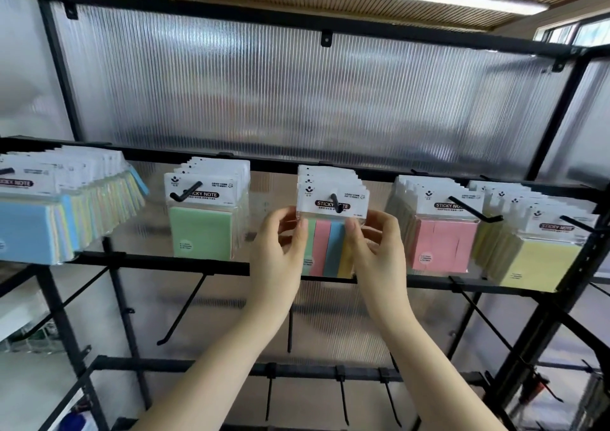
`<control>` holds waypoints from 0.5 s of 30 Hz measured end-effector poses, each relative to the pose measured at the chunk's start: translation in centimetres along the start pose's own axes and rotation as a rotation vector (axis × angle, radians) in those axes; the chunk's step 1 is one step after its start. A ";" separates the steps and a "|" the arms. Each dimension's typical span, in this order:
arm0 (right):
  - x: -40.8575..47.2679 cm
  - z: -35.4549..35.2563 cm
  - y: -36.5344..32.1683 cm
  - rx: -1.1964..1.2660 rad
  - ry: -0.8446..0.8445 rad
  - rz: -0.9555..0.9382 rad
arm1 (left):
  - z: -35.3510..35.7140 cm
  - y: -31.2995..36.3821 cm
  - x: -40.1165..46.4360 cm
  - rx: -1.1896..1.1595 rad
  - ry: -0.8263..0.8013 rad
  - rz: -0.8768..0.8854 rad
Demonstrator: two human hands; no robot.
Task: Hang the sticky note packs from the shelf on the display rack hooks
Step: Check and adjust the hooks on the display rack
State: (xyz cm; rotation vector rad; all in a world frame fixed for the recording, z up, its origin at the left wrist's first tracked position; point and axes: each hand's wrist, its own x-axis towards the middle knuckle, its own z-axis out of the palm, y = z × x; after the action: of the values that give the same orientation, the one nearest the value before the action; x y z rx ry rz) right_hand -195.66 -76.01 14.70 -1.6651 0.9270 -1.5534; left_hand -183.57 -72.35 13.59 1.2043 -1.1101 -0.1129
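A sticky note pack (326, 245) with green, pink, blue and yellow strips hangs at the front of the middle black hook (336, 203), with several like packs behind it. My left hand (280, 252) pinches its left edge and my right hand (376, 249) pinches its right edge, just below the white header card. The hook's tip pokes through the card's hole.
More packs hang on neighbouring hooks: green (201, 229) to the left, blue and mixed (39, 222) at far left, pink (442, 242) and yellow (541, 265) to the right. Bare black hooks (185, 312) jut from the lower rails. A ribbed translucent panel (297, 94) backs the rack.
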 end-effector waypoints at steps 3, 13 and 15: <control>-1.2 0.2 0.2 -0.015 0.072 -0.030 | -1.0 -0.4 -0.6 0.036 -0.050 0.022; -7.1 5.0 -1.8 -0.229 0.093 -0.350 | -9.5 -2.6 -2.7 0.128 -0.289 -0.038; -8.5 7.0 -2.3 -0.248 0.029 -0.353 | -12.0 -3.1 -3.2 0.156 -0.322 -0.049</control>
State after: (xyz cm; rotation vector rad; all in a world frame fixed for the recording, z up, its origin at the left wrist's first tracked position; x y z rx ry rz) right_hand -188.87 -67.56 11.79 -2.0764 0.9054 -1.7499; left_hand -175.00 -63.50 10.02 1.3852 -1.3900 -0.2693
